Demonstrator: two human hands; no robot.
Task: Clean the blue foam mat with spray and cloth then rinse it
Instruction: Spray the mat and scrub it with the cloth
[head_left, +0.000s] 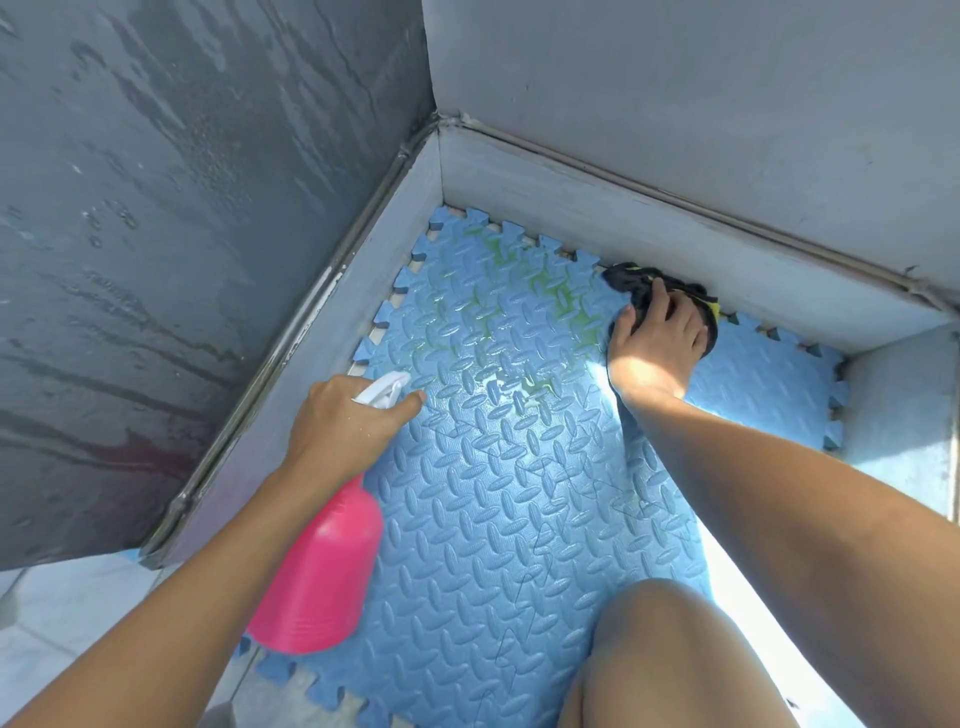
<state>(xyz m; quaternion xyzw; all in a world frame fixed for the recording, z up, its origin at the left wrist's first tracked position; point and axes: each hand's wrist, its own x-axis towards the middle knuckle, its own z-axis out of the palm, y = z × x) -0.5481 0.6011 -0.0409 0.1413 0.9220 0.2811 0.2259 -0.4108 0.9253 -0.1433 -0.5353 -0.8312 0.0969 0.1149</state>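
Two grips busy. Left grip wrapped round the neck of the pink spray bottle, held over the blue foam mat. Right grip flat, fingers spread, pressing the dark cloth onto the mat's far edge by the wall. Green stain beside it.

person | left hand bare, small pale specks on its back | left forearm bare to near edge | right hand bare, sunlit at wrist | right forearm bare, unsleeved to right edge | knee bare, near right
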